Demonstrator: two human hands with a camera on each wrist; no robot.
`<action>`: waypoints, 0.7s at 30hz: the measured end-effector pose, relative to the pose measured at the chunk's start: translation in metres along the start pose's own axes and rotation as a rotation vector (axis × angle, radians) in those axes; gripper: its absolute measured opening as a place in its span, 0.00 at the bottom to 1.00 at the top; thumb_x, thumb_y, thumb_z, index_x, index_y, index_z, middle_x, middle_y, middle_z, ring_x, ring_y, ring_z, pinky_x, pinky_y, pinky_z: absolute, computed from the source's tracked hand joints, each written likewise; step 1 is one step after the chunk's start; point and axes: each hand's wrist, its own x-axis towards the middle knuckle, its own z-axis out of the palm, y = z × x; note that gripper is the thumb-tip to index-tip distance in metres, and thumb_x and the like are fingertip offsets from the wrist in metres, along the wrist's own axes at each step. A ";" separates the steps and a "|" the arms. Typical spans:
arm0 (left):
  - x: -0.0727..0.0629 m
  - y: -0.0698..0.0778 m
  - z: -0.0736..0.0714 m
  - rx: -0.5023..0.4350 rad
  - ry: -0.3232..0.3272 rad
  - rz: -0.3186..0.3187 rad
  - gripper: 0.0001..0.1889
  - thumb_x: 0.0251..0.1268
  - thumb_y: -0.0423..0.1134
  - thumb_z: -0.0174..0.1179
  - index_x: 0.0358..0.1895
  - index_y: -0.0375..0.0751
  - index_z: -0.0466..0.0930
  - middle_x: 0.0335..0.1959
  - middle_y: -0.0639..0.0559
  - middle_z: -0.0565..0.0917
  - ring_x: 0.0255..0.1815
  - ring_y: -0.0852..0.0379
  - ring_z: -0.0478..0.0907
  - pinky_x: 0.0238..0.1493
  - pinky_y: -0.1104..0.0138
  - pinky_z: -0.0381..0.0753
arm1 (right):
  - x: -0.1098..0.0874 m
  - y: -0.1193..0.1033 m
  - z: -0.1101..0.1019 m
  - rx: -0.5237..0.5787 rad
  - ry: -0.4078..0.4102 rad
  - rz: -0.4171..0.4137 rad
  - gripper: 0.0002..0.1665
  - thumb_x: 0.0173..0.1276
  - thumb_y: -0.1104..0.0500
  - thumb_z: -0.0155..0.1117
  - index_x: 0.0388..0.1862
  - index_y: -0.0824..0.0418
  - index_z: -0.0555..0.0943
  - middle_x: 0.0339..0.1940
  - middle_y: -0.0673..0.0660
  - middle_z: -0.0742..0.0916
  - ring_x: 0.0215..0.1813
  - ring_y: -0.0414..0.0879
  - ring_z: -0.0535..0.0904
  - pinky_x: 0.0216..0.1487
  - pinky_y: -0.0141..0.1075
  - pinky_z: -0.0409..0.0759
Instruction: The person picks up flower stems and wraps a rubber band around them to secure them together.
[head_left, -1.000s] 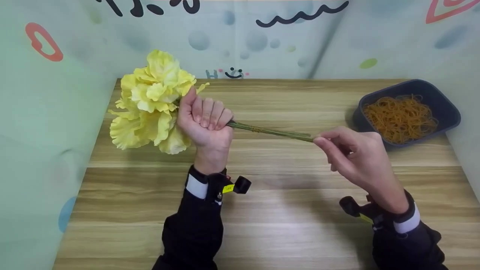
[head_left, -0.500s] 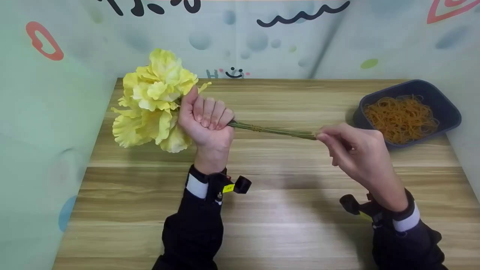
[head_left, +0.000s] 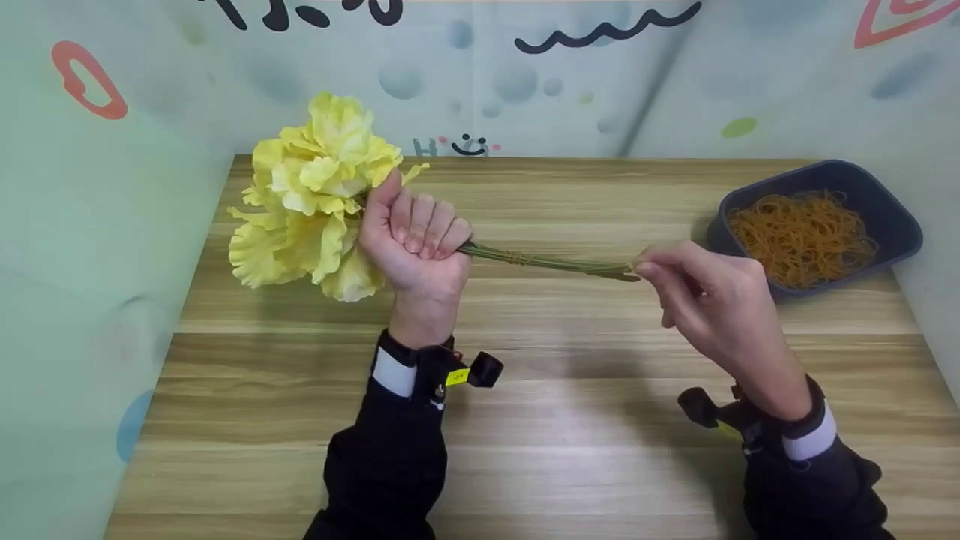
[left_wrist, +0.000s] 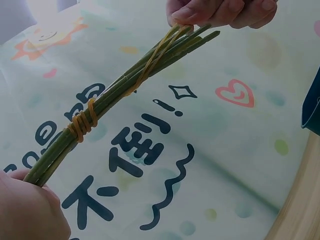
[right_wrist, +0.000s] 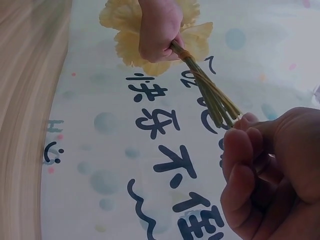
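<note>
My left hand grips a bunch of yellow artificial flowers by the green stems, just below the blooms. The stems point right, raised over the table. A tan rubber band is wound several times round them partway down. From there a stretched strand runs along the stems to their cut ends, as the left wrist view shows. Thumb and forefinger of my right hand pinch the rubber band's end right at the stem tips. In the right wrist view the fingertips meet the stem ends; the other fingers are curled.
A dark blue-grey plastic bin with many loose rubber bands stands at the back right, behind my right hand. The wood-grain table is bordered by printed pale walls at the back and sides.
The flowers and left hand have shifted slightly up and to the right. My right hand has risen a little at the stem ends, still pinching.
</note>
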 end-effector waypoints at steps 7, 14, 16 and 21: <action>-0.001 0.000 0.000 0.002 0.007 -0.015 0.37 0.86 0.45 0.30 0.07 0.47 0.62 0.03 0.58 0.60 0.10 0.65 0.42 0.13 0.75 0.40 | -0.001 -0.001 -0.004 0.020 -0.107 0.043 0.03 0.75 0.68 0.68 0.43 0.62 0.84 0.16 0.44 0.80 0.18 0.28 0.75 0.21 0.23 0.71; -0.001 0.000 0.002 -0.021 0.002 -0.033 0.36 0.85 0.45 0.31 0.07 0.47 0.62 0.03 0.59 0.58 0.10 0.65 0.42 0.13 0.75 0.40 | 0.000 0.000 -0.008 0.067 -0.221 0.105 0.03 0.77 0.68 0.65 0.43 0.63 0.84 0.16 0.42 0.77 0.17 0.29 0.74 0.21 0.25 0.72; -0.001 0.000 0.002 -0.021 0.009 -0.032 0.37 0.85 0.46 0.31 0.07 0.47 0.62 0.03 0.58 0.59 0.10 0.65 0.42 0.13 0.75 0.40 | 0.000 0.001 -0.009 0.069 -0.246 0.103 0.02 0.77 0.68 0.65 0.43 0.63 0.84 0.16 0.42 0.76 0.17 0.29 0.74 0.22 0.25 0.72; -0.001 0.000 0.001 -0.023 0.016 -0.025 0.37 0.86 0.46 0.31 0.07 0.47 0.61 0.02 0.57 0.61 0.10 0.65 0.42 0.13 0.74 0.40 | 0.001 0.003 -0.010 0.062 -0.282 0.079 0.02 0.77 0.67 0.66 0.44 0.63 0.85 0.16 0.41 0.77 0.17 0.28 0.72 0.24 0.24 0.71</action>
